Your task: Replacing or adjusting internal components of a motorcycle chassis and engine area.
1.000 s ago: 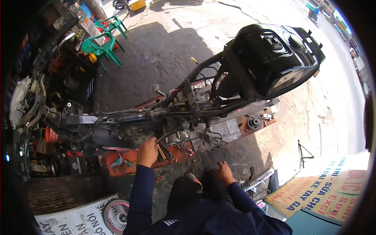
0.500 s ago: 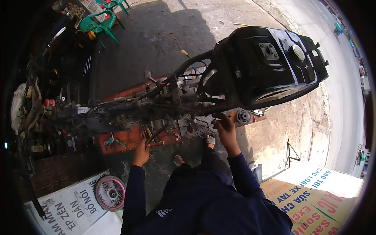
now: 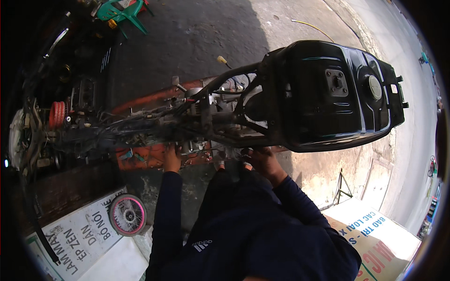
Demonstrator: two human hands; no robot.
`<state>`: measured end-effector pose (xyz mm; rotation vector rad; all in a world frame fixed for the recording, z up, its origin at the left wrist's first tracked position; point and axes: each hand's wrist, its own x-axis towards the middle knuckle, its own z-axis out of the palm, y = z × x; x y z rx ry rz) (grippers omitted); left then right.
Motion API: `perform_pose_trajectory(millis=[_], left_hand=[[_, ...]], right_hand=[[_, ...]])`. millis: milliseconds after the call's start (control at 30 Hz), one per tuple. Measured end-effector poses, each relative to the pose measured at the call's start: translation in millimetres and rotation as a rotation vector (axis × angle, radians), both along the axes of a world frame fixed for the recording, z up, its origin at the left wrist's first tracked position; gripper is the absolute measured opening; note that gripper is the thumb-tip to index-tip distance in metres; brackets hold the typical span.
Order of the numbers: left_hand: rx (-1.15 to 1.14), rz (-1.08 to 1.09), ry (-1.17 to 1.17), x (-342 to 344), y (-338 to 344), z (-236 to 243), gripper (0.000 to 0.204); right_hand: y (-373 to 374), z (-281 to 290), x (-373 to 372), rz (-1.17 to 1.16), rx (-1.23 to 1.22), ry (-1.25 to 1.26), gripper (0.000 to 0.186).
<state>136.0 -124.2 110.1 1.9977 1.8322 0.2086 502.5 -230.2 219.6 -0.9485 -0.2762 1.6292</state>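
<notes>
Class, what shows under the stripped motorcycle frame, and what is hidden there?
Under the motorcycle frame, a red platform shows along both sides. Its middle is mostly covered by the frame; whatever lies directly beneath the black tank cannot be seen.

A green chair (image 3: 133,10) stands at eleven o'clock on the shaded floor (image 3: 197,37); at three, the road (image 3: 403,136) is sunlit; at eight, a white sign (image 3: 84,234).

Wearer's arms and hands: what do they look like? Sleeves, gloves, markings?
Left sleeve and right sleeve: long, plain dark navy, ending near the wrists. Left hand and right hand: no gloves visible. No marking visible on either sleeve.
</notes>
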Motion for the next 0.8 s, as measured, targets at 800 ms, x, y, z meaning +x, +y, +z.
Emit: perform_pose_trajectory(millis=[800], left_hand=[[0.232, -0.847, -0.607, 157.6, 24.6, 184.5, 0.046]], right_hand=[[10.7, -18.4, -16.1, -0.136, 0.181, -0.567, 0.032]])
